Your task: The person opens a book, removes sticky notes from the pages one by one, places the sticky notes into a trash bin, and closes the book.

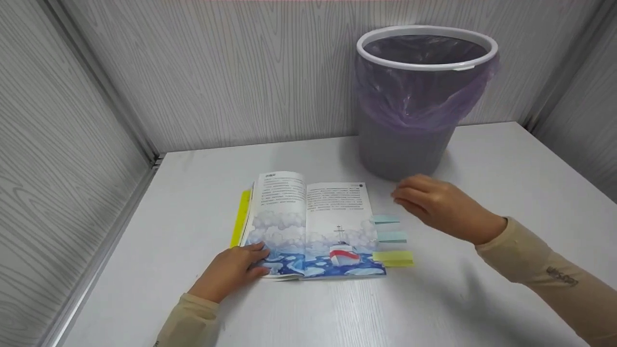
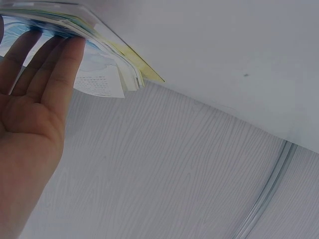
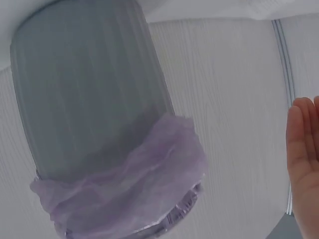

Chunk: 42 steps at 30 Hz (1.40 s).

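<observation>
A person's left hand is resting fairly straight fingers on an open book lying on the table, apparently steadying it. The right hand, fingers loosely bent and seemingly empty, is hovering near page-edge tabs; pinching one seems called for next.

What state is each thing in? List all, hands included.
Book: open, face up
Blue tabs: sticking out at the book's right
Yellow tab: sticking out there too
Yellow strip: showing at the book's left
Bin: upright, lined
Purple bag: folded down outside the bin
Left hand: resting on the book
Right hand: raised, nothing visible held
</observation>
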### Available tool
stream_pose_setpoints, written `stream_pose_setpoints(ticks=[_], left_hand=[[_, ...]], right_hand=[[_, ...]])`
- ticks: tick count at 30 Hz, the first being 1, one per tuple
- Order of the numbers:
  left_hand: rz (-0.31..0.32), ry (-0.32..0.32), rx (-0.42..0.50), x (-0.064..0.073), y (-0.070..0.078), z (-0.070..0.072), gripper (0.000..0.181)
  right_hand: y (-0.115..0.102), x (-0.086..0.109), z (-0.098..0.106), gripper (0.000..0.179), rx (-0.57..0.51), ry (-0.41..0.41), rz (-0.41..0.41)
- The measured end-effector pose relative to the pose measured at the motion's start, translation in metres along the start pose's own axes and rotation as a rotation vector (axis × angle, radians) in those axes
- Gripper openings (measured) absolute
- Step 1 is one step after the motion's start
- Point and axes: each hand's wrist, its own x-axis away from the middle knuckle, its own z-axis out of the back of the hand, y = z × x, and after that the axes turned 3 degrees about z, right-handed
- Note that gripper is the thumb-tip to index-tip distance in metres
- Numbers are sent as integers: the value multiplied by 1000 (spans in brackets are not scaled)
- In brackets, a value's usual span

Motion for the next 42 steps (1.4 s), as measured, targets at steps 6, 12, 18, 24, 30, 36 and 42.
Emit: stream_pose_setpoints(ticks=[6, 12, 18, 24, 30, 36, 42], left_hand=[[-21, 15, 2, 1, 0, 0, 44], [-3, -4, -1, -1, 0, -1, 45], [6, -15, -5, -1, 1, -1, 46], [8, -15, 0, -1, 1, 0, 46], [5, 2, -2, -1, 1, 1, 46], [4, 14, 3, -1, 0, 0, 46], [-2, 14, 7, 1, 0, 0, 46]], right_hand=[[-13, 19, -24, 22, -98, -241, -91], [-22, 29, -46, 27, -140, -428, -143], [-25, 36, -60, 22, -131, -465, -118], [-25, 37, -66, 11, -111, -453, -86], [-25, 37, -67, 12, -67, -417, -36], [-26, 39, -69, 8, -46, -396, -40], [-27, 39, -69, 8, -57, -396, -61]])
